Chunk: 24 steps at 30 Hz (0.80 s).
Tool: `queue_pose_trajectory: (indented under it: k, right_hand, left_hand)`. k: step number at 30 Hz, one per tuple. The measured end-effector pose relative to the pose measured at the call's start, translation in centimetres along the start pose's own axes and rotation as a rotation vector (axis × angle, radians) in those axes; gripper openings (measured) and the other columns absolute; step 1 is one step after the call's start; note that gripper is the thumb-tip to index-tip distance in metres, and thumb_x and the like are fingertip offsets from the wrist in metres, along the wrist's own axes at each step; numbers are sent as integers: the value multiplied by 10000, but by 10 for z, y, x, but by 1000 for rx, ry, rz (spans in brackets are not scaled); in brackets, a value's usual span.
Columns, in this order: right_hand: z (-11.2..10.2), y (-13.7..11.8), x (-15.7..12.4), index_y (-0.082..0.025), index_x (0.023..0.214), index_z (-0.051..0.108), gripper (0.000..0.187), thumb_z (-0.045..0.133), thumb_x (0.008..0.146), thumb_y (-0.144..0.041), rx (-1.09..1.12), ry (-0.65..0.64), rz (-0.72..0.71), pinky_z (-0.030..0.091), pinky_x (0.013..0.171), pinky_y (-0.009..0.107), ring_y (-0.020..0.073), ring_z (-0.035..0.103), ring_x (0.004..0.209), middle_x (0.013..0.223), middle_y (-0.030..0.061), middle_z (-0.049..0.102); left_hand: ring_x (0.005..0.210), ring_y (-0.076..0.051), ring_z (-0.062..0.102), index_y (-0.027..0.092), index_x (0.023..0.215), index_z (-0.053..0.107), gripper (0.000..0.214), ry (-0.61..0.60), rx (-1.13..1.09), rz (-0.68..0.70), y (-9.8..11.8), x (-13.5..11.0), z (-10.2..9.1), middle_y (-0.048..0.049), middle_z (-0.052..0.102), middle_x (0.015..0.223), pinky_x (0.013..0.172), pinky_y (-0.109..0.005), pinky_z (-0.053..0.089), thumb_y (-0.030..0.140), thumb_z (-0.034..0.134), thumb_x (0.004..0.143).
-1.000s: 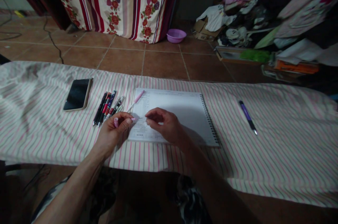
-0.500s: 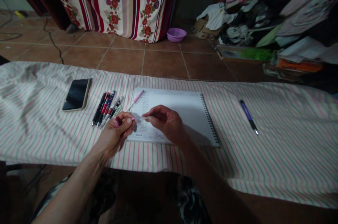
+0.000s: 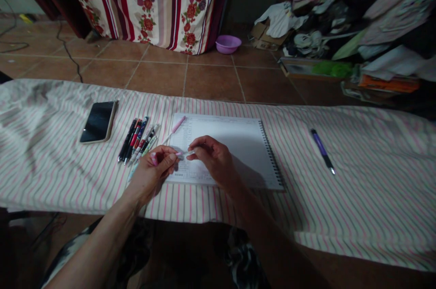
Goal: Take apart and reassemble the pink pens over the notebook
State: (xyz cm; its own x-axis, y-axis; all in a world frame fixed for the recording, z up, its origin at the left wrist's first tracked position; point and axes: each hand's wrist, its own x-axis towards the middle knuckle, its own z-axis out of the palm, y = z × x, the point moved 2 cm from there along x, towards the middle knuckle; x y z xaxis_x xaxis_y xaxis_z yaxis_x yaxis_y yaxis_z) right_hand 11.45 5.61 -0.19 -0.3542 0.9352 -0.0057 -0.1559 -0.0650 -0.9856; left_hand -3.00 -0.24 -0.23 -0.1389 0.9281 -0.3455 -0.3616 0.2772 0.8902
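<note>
My left hand [image 3: 159, 167] is closed on a pink pen part [image 3: 154, 159], most of it hidden by the fingers, with its pink tip poking out past the thumb. Between the thumb and fingers of my right hand [image 3: 216, 159] is pinched a thin, pale, see-through pen piece [image 3: 186, 154]. Its end points at the pink tip; whether the two touch is too small to tell. Both hands hover over the left half of a white spiral notebook [image 3: 235, 132]. Across the notebook's upper left corner lies another pink pen part [image 3: 178, 124] with a thin white stem.
Several pens [image 3: 136, 140] lie in a bunch left of the notebook, beyond my left hand. A phone [image 3: 98, 122] rests farther left. One purple and black pen [image 3: 322, 149] lies to the right. Striped cloth [image 3: 368, 180] covers the surface. A purple basin [image 3: 228, 44] stands on the floor.
My left hand has shifted slightly right, and its pink part with it. The right hand has turned a little, with its fingers still pinched on the pale piece.
</note>
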Motion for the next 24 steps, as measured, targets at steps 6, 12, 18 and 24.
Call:
queue_pose_trajectory:
  k: [6,12,18,24]
  right_hand:
    - [-1,4,2,-182,771,595,64,555,740,-220,-14,26,-10,533,593,216,105,661,626,720,-22,637]
    - [-3,9,2,-181,850,598,134,592,754,-274,-20,20,0,550,647,252,116,667,658,774,1,644]
    - [-4,11,2,-190,912,597,240,653,716,-316,59,6,29,565,732,295,133,650,762,789,1,621]
    - [-2,15,3,-197,910,622,261,684,677,-296,100,30,75,551,735,286,124,621,765,782,-12,596]
  left_hand:
    - [485,-43,500,137,778,598,203,8,10,5,0,2,5,-9,644,653,452,-144,338,234,738,668]
    - [459,-27,492,141,754,587,219,47,-31,-17,-2,4,9,25,615,595,439,-114,346,213,756,636]
    - [482,-28,513,129,758,576,228,65,-78,-42,-4,5,11,12,634,629,468,-109,389,183,757,629]
    - [467,-31,504,130,747,581,234,55,-56,-32,-2,5,13,23,607,576,438,-101,369,207,765,624]
